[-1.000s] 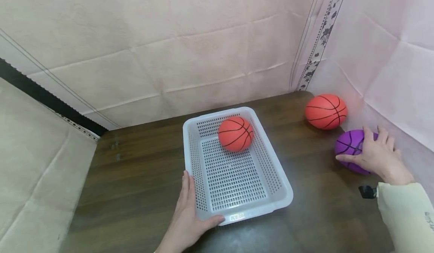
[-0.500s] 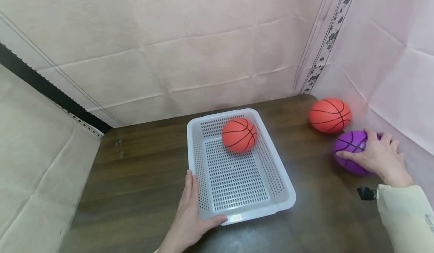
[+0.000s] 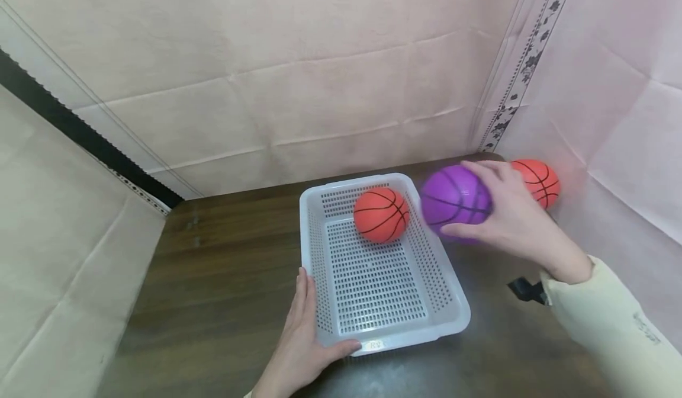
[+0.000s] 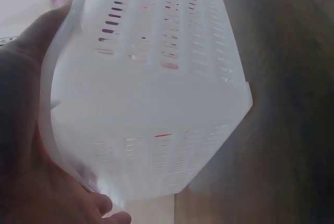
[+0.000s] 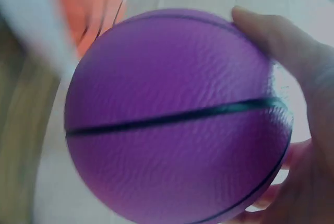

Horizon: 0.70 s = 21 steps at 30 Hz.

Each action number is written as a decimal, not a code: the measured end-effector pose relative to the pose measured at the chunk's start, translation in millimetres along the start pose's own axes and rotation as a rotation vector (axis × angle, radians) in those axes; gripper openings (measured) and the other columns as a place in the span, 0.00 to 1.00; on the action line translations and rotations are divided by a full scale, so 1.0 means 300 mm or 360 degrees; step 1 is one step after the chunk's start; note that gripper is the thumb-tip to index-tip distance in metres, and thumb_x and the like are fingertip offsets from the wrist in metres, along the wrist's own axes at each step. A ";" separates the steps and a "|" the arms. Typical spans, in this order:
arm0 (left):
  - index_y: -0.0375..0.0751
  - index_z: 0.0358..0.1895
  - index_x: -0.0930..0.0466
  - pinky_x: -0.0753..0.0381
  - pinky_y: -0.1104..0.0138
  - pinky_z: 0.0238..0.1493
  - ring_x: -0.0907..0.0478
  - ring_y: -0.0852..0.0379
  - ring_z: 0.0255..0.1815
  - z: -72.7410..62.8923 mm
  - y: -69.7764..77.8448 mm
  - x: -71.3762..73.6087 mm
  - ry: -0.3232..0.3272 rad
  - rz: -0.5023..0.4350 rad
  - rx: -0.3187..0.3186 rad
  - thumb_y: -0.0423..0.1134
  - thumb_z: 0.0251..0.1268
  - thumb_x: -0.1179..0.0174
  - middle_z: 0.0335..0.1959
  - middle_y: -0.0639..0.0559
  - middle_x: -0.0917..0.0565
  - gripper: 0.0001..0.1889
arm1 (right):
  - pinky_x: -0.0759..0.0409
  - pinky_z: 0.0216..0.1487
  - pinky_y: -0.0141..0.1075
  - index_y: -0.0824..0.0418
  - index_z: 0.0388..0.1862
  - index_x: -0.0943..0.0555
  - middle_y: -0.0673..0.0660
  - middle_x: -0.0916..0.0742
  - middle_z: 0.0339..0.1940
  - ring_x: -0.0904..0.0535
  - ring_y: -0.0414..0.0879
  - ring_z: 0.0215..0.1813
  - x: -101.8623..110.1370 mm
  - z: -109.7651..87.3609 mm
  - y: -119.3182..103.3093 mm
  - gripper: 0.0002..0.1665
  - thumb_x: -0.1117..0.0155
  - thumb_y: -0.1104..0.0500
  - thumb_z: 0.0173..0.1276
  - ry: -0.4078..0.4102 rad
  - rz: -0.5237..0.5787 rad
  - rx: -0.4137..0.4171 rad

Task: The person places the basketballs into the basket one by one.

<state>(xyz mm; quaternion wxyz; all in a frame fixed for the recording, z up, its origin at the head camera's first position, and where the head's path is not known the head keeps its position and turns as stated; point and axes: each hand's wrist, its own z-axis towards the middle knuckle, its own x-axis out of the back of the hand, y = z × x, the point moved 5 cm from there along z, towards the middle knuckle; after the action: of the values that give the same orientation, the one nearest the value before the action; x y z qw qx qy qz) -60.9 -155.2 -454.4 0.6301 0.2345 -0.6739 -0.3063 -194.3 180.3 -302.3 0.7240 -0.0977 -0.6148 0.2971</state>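
Observation:
A purple mini basketball (image 3: pixel 453 199) with black lines is held in my right hand (image 3: pixel 517 223), raised just beyond the basket's right rim. The right wrist view shows thumb and fingers spread round the ball (image 5: pixel 172 114). My left hand (image 3: pixel 301 347) rests against the near left corner of the white perforated plastic basket (image 3: pixel 453 321), fingers straight along its side and thumb at the front rim. In the left wrist view that hand (image 4: pixel 47 192) touches the basket's edge. Inside the basket, toward the far end, lies an orange-red mini basketball (image 3: pixel 380 214).
Another orange-red mini basketball (image 3: pixel 540 182) sits at the table's far right corner, partly hidden behind my right hand. The dark wooden table (image 3: pixel 229 285) is bordered by pale cloth walls (image 3: pixel 330 90) at the back and sides.
My right hand has lifted the purple mini basketball off the table's right side and carried it left to the basket. The left hand stays at the basket's corner. The view has shifted slightly.

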 end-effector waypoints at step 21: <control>0.47 0.78 0.71 0.50 0.36 0.67 0.68 0.44 0.77 0.003 0.010 -0.002 -0.0027 0.0005 0.0009 0.72 0.42 0.33 0.77 0.59 0.78 0.70 | 0.24 0.55 0.52 0.47 0.75 0.39 0.55 0.34 0.68 0.36 0.51 0.64 -0.481 0.074 -0.373 0.63 0.21 0.32 0.41 -0.0606 -0.0003 0.0574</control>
<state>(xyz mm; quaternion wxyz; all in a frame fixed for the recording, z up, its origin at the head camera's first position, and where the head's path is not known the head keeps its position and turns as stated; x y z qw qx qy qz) -61.5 -152.6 -452.7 0.6243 0.2326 -0.6804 -0.3054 -190.5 6.0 -360.7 0.6012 0.0913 -0.6772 0.4142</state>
